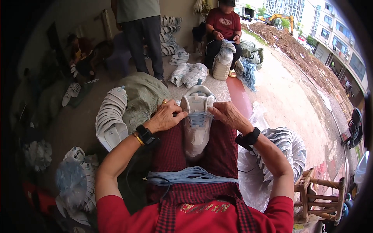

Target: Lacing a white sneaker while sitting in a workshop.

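Note:
A white sneaker [197, 140] rests between my knees, its toe toward me and its tongue at the far end. Light blue shoelace [197, 120] runs in rows across its eyelets. My left hand [167, 115] is closed at the shoe's left side, thumb and fingers pinching one side of the lace. On the opposite side my right hand [229, 115] pinches the lace near the upper eyelets. Across my lap, over a checked apron, lies a bundle of blue shoelaces [194, 176].
Nested white shoe uppers [110, 112] stand at left beside a green sack [143, 93]. More shoe uppers [287, 151] lie on plastic at right, near a bamboo stool [320, 196]. Ahead, a seated person [225, 23] handles laces; another person [140, 35] stands at upper left.

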Motion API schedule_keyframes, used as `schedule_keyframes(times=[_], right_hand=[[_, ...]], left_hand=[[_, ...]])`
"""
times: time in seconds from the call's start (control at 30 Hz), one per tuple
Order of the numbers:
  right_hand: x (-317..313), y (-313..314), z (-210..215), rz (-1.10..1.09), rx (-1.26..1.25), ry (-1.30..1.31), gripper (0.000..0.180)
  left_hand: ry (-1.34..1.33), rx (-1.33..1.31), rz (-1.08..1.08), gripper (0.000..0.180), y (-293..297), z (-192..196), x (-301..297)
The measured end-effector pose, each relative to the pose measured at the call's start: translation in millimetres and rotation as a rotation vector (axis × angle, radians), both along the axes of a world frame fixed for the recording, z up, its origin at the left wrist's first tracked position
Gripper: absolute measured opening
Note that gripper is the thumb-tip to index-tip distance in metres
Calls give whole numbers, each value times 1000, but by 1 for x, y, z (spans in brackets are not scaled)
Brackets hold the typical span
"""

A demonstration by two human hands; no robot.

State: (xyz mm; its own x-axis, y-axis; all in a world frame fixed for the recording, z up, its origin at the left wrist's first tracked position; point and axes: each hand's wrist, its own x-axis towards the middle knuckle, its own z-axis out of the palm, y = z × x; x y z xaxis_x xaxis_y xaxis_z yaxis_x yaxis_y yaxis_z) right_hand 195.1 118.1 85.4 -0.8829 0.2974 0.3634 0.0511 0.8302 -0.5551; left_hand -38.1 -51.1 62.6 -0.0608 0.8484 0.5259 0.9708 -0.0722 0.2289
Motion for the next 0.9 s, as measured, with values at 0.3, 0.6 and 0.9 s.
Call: schedule_keyframes(times=[0.3,0.6,0.9], right_hand=[[8,8,-12,165,286,4,37],[51,9,47,90,-40,-82,38],[112,9,83,103,-733,201,42]], left_hand=[[-580,-51,-221,28,9,45,16],[-754,-103,-261,26,26,17,14],[-744,-103,-244,27,19,11,5]])
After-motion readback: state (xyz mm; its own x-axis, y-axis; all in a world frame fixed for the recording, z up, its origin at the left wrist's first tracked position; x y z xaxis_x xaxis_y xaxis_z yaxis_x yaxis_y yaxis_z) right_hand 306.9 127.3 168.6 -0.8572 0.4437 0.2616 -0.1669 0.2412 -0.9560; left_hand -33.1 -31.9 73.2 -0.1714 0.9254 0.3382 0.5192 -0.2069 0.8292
